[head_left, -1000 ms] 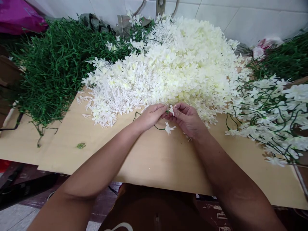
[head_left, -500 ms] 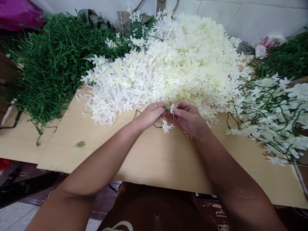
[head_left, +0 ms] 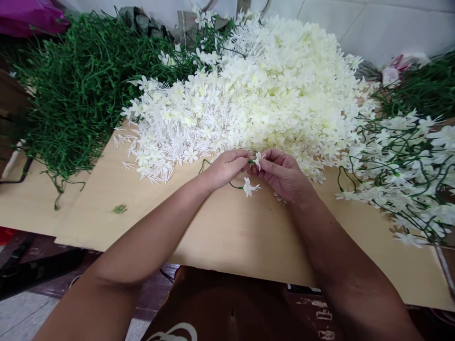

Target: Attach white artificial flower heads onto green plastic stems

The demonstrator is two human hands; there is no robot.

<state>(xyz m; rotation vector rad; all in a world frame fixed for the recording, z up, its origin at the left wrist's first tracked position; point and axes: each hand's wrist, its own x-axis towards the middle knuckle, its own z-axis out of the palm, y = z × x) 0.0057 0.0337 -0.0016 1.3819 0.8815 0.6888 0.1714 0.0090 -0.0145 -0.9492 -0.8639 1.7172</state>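
Hands meet right at the near edge of the flower pile (head_left: 270,90): left hand (head_left: 223,168) pinches a green stem (head_left: 235,186), right hand (head_left: 280,173) pinches a white bloom (head_left: 258,158) against its tip. Second bloom (head_left: 250,187) dangles below over the board (head_left: 220,227). Loose stems (head_left: 74,90) are heaped left of the pile, finished sprigs (head_left: 401,175) right.

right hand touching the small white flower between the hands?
Touching. The head view shows the right hand pinching the small white flower at its fingertips, no gap; the left hand holds the green stem.
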